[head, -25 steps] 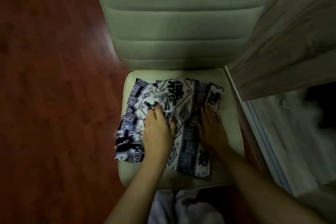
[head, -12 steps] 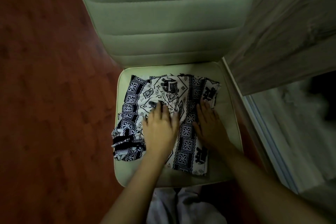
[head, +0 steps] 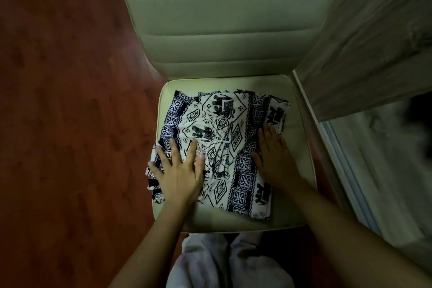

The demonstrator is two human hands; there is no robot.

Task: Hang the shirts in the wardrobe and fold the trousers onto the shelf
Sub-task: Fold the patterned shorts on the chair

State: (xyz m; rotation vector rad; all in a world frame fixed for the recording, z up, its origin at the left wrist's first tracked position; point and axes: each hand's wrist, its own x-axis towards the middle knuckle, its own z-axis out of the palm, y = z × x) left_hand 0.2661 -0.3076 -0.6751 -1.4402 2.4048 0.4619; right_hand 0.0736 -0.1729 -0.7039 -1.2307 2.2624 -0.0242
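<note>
**Ana:** Where are the trousers?

**Ben:** The black-and-white elephant trousers (head: 233, 105) lie folded on the seat of the pale green chair (head: 297, 119). They cover most of the seat. A little bit of cloth sticks out past the seat's left edge. There is a crumpled lump in the middle.

**Ana:** What is the left hand doing?

**Ben:** The left hand (head: 180, 170) lies flat on the left part of the trousers. Its fingers are straight and spread wide. It presses on the cloth and grabs nothing.

**Ana:** And the right hand?

**Ben:** The right hand (head: 273, 154) lies flat on the right part, beside the dark band with the flower squares. Its fingers are straight and close together. They point toward the chair back (head: 222, 30). It grabs nothing too.

**Ana:** Do the hands touch?

**Ben:** No. They are apart, and the crumpled lump sits between them.

**Ana:** What else is there?

**Ben:** A red-brown wood floor (head: 70, 124) is on the left of the chair. A grey wood panel (head: 374, 42) stands just beside the chair on the right. At the bottom I see the person's legs (head: 229, 262) in light cloth, close to the front of the seat.
</note>
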